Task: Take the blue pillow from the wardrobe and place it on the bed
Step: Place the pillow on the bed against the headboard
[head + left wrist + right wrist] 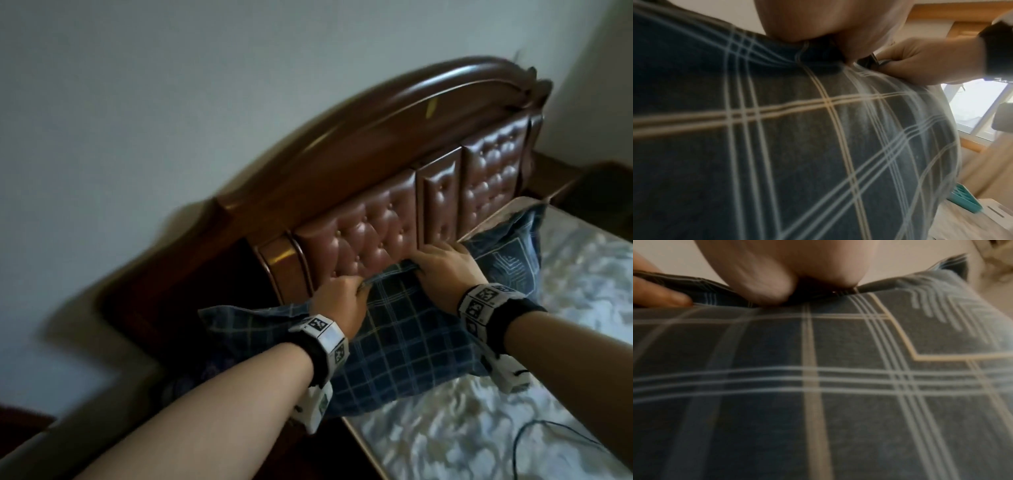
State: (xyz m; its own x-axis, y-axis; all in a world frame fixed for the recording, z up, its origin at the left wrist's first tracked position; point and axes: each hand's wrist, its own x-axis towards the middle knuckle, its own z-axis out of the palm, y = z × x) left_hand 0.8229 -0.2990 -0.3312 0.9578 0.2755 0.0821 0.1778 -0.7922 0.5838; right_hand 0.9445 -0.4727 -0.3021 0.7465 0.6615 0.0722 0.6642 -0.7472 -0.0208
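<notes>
The blue plaid pillow (407, 329) lies at the head of the bed (513, 428), its far edge against the headboard. My left hand (342, 298) grips that far edge near the middle, fingers curled into the fabric. My right hand (442, 265) grips the same edge a little further right. In the left wrist view the pillow (797, 146) fills the frame and the right hand (920, 63) pinches its seam. The right wrist view shows the pillow (838, 386) close up under my right hand (789, 275), whose thumb presses into the edge.
A dark wooden headboard (363, 233) with padded brown panels stands right behind the pillow. The mattress (582, 291) has a pale patterned cover. A black cable (555, 442) trails over it at the lower right. A white wall (137, 102) rises behind the bed.
</notes>
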